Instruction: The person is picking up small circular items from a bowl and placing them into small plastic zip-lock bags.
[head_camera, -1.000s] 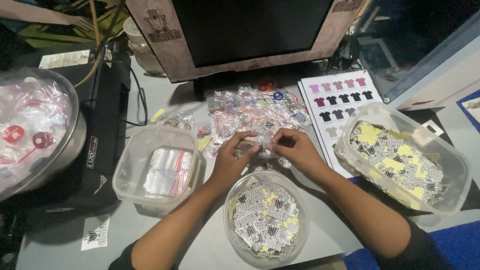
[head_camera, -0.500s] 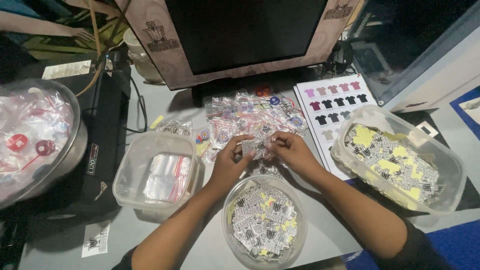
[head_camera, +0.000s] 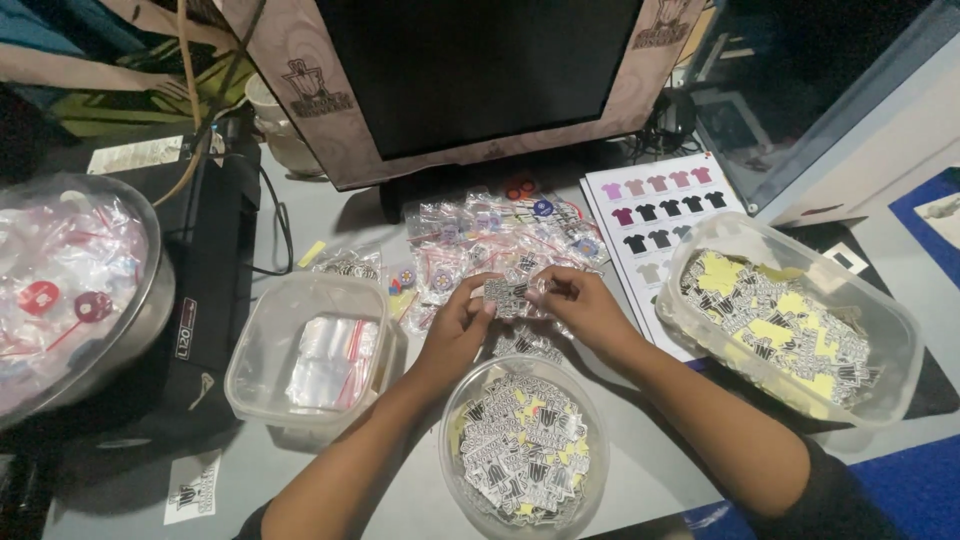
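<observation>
- Nearest, a round tub of stickers (head_camera: 522, 460) sits between the forearms.
- Above it, the left hand (head_camera: 458, 325) and right hand (head_camera: 580, 305) pinch a small clear sticker packet (head_camera: 510, 295) from either end, its long axis crosswise between them.
- Beyond lies a pile of filled packets (head_camera: 500, 235).

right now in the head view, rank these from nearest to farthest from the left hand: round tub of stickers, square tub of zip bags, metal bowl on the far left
1. Round tub of stickers: just below the left hand, toward the person.
2. Square tub of zip bags: to that hand's left, a little farther off.
3. Metal bowl: at the table's far left edge, beyond the black machine.
</observation>
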